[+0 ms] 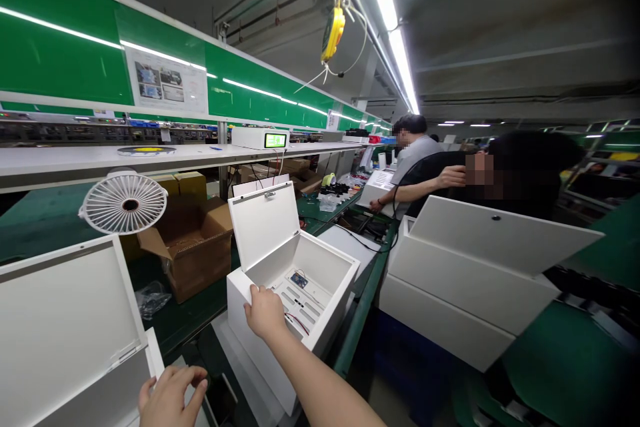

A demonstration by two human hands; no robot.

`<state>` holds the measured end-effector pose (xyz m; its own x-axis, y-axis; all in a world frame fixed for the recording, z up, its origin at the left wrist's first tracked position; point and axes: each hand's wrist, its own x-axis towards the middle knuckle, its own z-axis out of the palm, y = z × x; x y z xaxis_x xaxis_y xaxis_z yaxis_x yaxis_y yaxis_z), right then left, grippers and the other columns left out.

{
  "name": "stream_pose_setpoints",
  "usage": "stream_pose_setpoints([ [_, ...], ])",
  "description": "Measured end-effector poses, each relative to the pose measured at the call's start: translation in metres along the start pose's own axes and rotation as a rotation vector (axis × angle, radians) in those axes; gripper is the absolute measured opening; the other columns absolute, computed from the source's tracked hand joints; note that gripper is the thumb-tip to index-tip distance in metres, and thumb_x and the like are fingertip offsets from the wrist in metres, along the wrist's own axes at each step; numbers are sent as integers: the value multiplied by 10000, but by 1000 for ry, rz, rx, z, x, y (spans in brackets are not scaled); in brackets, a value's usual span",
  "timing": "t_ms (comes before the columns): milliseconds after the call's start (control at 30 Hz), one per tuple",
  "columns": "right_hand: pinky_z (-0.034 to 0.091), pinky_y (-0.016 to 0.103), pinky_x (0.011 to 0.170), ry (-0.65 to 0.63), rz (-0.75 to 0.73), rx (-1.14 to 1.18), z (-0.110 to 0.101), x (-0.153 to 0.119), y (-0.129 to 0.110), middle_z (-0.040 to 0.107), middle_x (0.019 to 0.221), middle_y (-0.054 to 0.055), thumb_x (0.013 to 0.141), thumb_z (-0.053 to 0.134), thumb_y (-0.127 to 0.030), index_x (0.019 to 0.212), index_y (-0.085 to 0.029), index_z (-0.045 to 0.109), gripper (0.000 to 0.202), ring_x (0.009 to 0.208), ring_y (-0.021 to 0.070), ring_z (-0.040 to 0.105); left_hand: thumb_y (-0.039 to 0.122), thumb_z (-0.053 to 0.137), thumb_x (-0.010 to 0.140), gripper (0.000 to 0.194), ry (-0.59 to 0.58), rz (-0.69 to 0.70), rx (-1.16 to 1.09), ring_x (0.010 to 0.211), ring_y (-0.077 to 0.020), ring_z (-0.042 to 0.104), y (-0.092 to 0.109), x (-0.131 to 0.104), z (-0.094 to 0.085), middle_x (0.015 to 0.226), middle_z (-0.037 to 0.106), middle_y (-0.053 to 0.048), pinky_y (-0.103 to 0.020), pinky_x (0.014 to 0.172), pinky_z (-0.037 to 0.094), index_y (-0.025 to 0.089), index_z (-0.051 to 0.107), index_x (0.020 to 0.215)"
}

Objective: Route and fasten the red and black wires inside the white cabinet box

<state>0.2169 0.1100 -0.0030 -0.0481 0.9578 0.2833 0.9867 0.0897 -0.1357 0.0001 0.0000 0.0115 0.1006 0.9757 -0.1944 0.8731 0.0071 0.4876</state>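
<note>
My right hand (265, 312) has its fingers hooked over the near left rim of a white metal box (260, 353) in the middle, gripping that edge. The lid (265, 220) of this box stands raised. Inside lie a small blue circuit board (299, 279), thin red and dark wires (297, 321) and a slotted floor. At the lower left, my left hand (173, 397) is at the corner of a second white box (154, 350), fingers loosely bent and apart, with nothing seen in them. That box's lid (65, 327) is also up, and most of its inside is out of view.
An open cardboard carton (195, 260) and a white fan (125, 203) are behind the boxes. More white boxes (450, 280) are stacked at right, beside two co-workers. Overhead hangs a yellow device (333, 33). A shelf (200, 159) carries a white unit with a lit green display (275, 140).
</note>
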Motion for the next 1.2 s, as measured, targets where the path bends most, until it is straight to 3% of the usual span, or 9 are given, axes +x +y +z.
stream_pose_setpoints([
  [700,448,385,717,30,-16,-10,3,2,1,612,918,98,830,525,-374,1047,-192,537,283,849,282,590,492,348,869,364,73,19,30,1123,-251,517,-4,4,6,1048,653,-21,-533,1063,141,362,672,970],
  [1200,448,386,711,18,-13,-18,1,1,0,620,923,109,836,513,-387,1075,-189,541,312,850,289,595,517,330,865,378,46,13,46,1158,-257,505,-8,6,7,1081,652,-9,-534,1069,142,390,668,976],
])
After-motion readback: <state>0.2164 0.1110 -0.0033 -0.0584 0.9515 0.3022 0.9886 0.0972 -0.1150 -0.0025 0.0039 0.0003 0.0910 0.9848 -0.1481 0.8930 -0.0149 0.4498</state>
